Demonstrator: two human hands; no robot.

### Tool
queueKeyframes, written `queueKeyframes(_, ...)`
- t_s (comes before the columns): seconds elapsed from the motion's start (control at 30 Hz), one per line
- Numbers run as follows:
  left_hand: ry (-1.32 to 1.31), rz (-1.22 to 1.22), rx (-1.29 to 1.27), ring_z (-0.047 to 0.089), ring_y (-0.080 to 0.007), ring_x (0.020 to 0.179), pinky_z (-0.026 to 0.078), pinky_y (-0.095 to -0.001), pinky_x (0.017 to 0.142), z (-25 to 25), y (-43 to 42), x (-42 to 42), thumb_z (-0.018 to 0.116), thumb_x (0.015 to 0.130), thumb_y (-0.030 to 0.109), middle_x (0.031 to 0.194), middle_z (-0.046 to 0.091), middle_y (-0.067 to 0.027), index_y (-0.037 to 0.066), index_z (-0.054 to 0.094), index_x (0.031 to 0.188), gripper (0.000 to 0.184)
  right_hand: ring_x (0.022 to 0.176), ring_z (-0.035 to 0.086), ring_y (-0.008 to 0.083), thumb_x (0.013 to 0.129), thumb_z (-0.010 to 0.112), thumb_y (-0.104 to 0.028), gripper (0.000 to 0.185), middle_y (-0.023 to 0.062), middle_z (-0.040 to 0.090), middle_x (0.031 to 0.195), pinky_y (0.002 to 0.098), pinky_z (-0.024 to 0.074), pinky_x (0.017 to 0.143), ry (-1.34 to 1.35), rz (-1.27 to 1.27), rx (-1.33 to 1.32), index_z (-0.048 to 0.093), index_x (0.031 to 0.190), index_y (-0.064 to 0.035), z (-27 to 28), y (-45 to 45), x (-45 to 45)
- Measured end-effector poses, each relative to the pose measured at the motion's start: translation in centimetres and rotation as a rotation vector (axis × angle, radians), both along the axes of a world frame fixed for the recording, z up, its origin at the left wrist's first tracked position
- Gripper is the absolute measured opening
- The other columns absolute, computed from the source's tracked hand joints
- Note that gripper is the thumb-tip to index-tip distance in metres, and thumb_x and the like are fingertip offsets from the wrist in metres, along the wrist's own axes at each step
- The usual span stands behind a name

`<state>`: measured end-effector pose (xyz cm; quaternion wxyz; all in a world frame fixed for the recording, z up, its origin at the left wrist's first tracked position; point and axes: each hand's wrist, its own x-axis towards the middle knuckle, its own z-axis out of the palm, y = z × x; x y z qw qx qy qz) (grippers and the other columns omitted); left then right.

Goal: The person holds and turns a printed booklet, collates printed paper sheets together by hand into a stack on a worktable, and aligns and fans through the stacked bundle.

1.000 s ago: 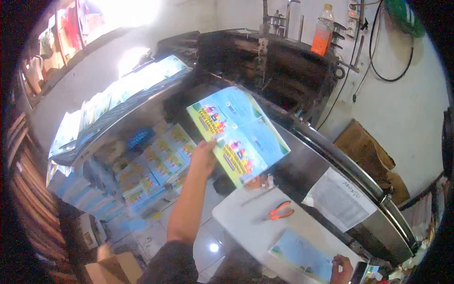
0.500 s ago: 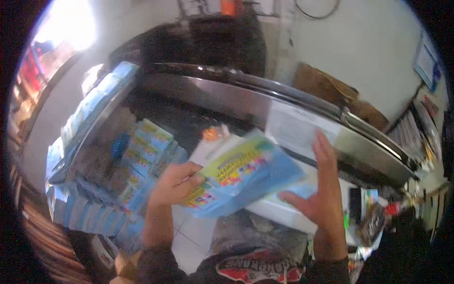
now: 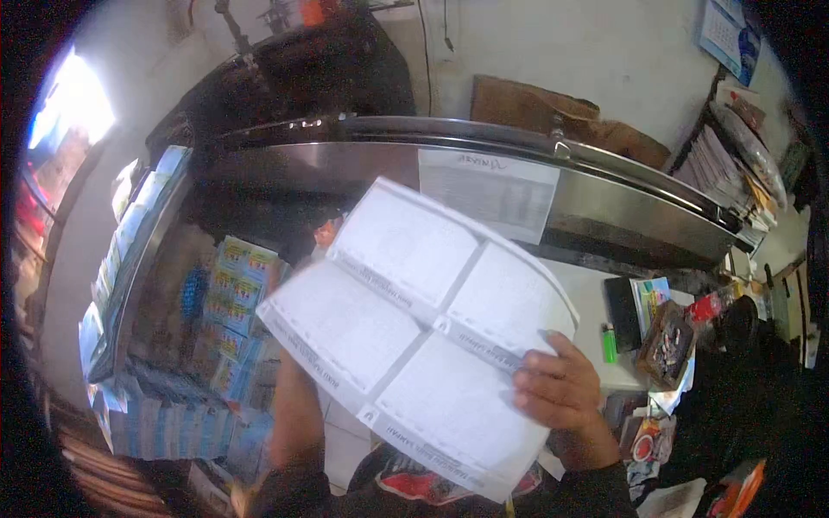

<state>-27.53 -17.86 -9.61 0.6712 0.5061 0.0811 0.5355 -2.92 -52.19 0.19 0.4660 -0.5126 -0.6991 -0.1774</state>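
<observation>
A large white printed sheet [image 3: 423, 302], divided into four panels by grey bands with lettering, is held up tilted in front of me. My right hand [image 3: 560, 384] grips its right edge, fingers lying on the printed face and the thumb out of sight. Whether it is one sheet or several together cannot be made out. My left forearm [image 3: 298, 406] rises to the sheet's left side, but the sheet hides that hand and its fingers. Left of it are stacks of blue and yellow printed sheets [image 3: 229, 302].
A metal-edged rail [image 3: 449, 131] runs across the back, with a posted paper [image 3: 492, 194] below it. On the white surface at right are a green lighter [image 3: 610, 344], a dark case [image 3: 622, 311] and a brown ashtray [image 3: 669, 345]. More blue bundles [image 3: 173, 423] stand lower left.
The colourful printed face held by my left hand no longer shows; a white four-panel face does. My right hand, open and apart before, now grips the sheet's edge. The view has shifted.
</observation>
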Motion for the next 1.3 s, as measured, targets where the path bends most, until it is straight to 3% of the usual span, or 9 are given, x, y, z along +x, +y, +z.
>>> queueKeyframes(0.03,-0.023,-0.185,-0.239,0.056,-0.0341,0.119,0.049,-0.045,0.097,-0.2,-0.8,0.7,0.063,0.092,0.03,0.135,0.05,-0.0235,0.002,0.029,0.144,0.068,0.109,0.066,0.0214,0.085,0.067,-0.017,0.017,0.0013,0.072,0.108,0.0489,0.0467,0.102,-0.06,0.025,-0.04,0.071,0.101,-0.0192,-0.3,-0.2,-0.3)
queueKeyframes(0.07,0.179,0.185,-0.027,0.058,-0.0331,0.117,0.052,-0.0441,0.094,2.0,-4.1,3.0,0.058,0.095,0.031,0.134,0.051,-0.025,0.003,0.033,0.143,0.061,0.11,0.066,0.0208,0.086,0.067,-0.017,0.015,0.0006,0.072,0.109,0.0483,0.0448,0.105,-0.122,0.051,-0.081,0.072,0.1,-0.0194,-0.6,-0.5,-0.4)
queueKeyframes(0.17,0.038,-0.347,-0.611,0.058,-0.0356,0.118,0.054,-0.0454,0.094,4.3,-1.6,2.6,0.053,0.097,0.027,0.136,0.047,-0.0295,0.005,0.057,0.118,0.03,0.112,0.065,0.0182,0.089,0.066,-0.017,0.015,-0.0014,0.072,0.11,0.0483,0.0386,0.11,-0.156,0.015,-0.124,0.072,0.102,-0.0205,-1.3,-1.7,-0.7)
queueKeyframes(0.43,-0.073,-0.299,0.248,0.049,-0.0452,0.126,0.047,-0.0536,0.103,5.4,-2.0,1.6,0.061,0.092,0.016,0.137,0.045,-0.0303,0.003,0.058,0.091,0.014,0.112,0.064,0.0171,0.088,0.067,-0.019,0.017,-0.0033,0.072,0.11,0.0477,0.037,0.111,-0.154,-0.068,-0.135,0.072,0.104,-0.0225,-1.9,-2.1,-0.6)
queueKeyframes(0.63,-0.067,-0.251,0.33,0.054,-0.0397,0.122,0.05,-0.0475,0.099,7.2,-3.3,2.2,0.063,0.091,0.018,0.133,0.049,-0.0293,0.001,0.056,0.092,0.018,0.113,0.064,0.0221,0.088,0.065,-0.018,0.016,-0.0003,0.069,0.117,0.0482,0.0386,0.11,-0.067,0.016,-0.173,0.072,0.102,-0.0199,-3.1,-0.8,0.7)
queueKeyframes(0.8,0.436,0.113,0.086,0.06,-0.014,0.084,0.049,-0.0269,0.077,7.7,-4.3,1.7,0.065,0.079,-0.012,0.094,0.065,-0.0063,0.0,0.058,0.112,0.036,0.108,0.063,0.0233,0.081,0.075,-0.009,0.033,0.0085,0.069,0.115,0.0406,0.0464,0.099,1.003,0.225,-0.527,0.067,0.113,-0.006,-3.2,-1.2,2.8)
queueKeyframes(0.93,0.614,0.014,0.031,0.061,-0.0147,0.092,0.049,-0.0269,0.083,5.9,-1.1,3.8,0.064,0.08,-0.011,0.099,0.064,-0.0056,0.003,0.05,0.13,0.054,0.1,0.063,0.0177,0.081,0.074,-0.005,0.043,0.0082,0.069,0.109,0.0348,0.0493,0.093,1.454,0.043,-0.455,0.06,0.121,-0.0003,-3.6,3.7,5.7)
queueKeyframes(1.1,0.623,0.058,0.153,0.059,-0.0207,0.109,0.048,-0.0322,0.094,7.2,3.9,12.3,0.06,0.085,-0.009,0.122,0.061,-0.0137,0.005,0.034,0.146,0.068,0.099,0.062,0.0178,0.08,0.076,-0.01,0.05,0.0107,0.067,0.112,0.0344,0.0505,0.09,1.3,-0.243,-0.349,0.057,0.125,0.0017,1.1,13.7,13.8)
queueKeyframes(1.3,0.724,0.063,0.153,0.059,-0.0174,0.11,0.047,-0.0307,0.094,8.0,17.2,24.9,0.064,0.088,0.002,0.124,0.062,-0.013,0.003,0.048,0.138,0.052,0.107,0.061,0.0249,0.079,0.079,-0.015,0.074,0.0184,0.058,0.127,0.0376,0.0488,0.093,0.891,-0.528,-0.319,0.039,0.141,0.0002,4.7,21.1,22.1)
